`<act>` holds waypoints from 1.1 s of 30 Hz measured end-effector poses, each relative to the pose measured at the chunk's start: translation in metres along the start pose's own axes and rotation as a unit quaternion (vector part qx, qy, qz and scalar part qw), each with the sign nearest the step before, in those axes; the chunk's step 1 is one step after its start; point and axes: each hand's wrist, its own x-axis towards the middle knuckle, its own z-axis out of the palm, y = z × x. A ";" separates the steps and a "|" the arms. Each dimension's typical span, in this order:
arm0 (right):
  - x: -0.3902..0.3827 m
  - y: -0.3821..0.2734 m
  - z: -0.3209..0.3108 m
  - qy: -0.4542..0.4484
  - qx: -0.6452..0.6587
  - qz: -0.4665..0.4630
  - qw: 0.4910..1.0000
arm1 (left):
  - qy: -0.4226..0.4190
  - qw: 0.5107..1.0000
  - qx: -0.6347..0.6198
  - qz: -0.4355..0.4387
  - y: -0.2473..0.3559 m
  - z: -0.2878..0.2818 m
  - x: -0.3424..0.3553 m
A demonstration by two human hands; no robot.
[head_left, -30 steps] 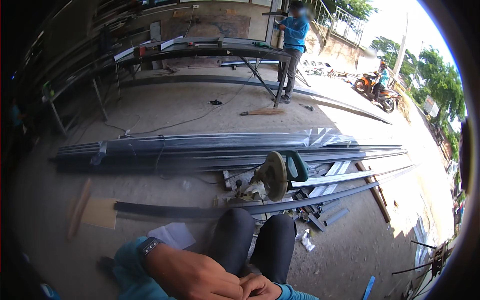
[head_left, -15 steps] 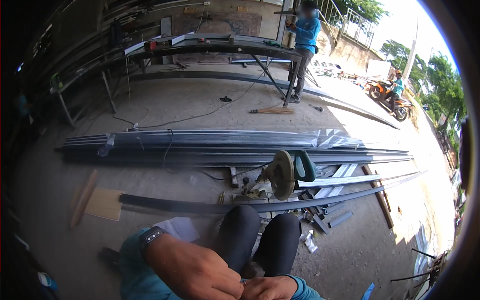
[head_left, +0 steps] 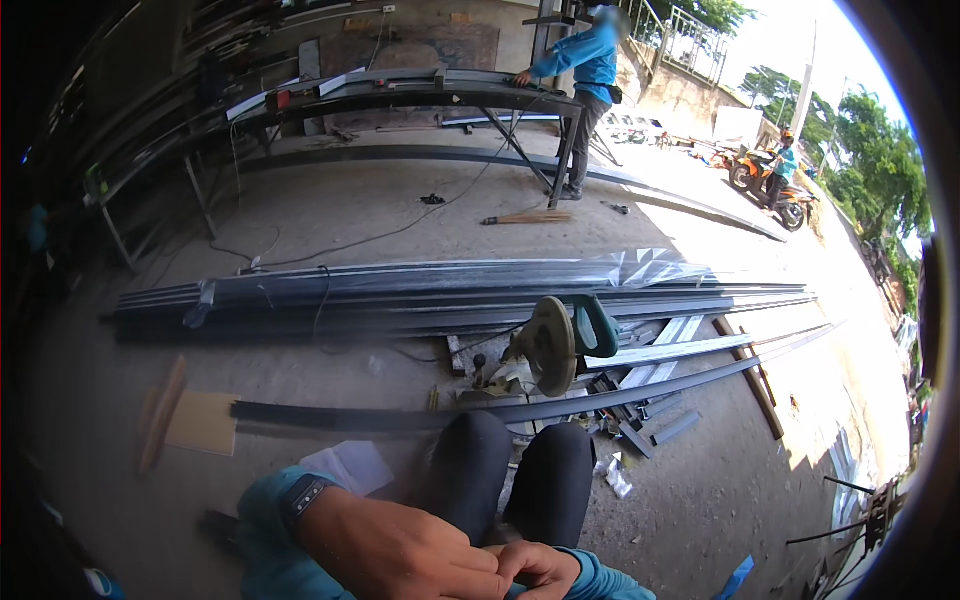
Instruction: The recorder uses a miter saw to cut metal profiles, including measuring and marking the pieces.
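Observation:
My left hand [head_left: 405, 552], with a dark watch on the wrist, is closed in front of my lap at the lower edge. Its fingertips meet those of my right hand [head_left: 543, 568], which is also curled in. Whatever lies between the fingers is hidden. Just beyond my knees, a cut-off saw [head_left: 550, 345] with a round pale guard and green handle stands on the floor. A long dark metal profile [head_left: 560, 408] runs crosswise in front of my knees; neither hand touches it.
A bundle of long dark profiles [head_left: 420, 275] lies beyond the saw. Short offcuts [head_left: 676, 428] are scattered to its right. A board [head_left: 200, 422] and white sheet [head_left: 348, 468] lie left. A co-worker [head_left: 590, 60] stands at the long workbench [head_left: 400, 98]; another person sits by an orange motorbike [head_left: 795, 212].
My hands stay together near my lap, the right fingers shifting slightly. The co-worker has turned to the bench and lowered an arm onto it. My view has moved a little.

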 end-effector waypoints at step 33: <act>-0.030 0.046 -0.012 0.055 0.031 0.046 0.997 | -0.018 0.996 -0.074 -0.044 -0.015 0.034 -0.005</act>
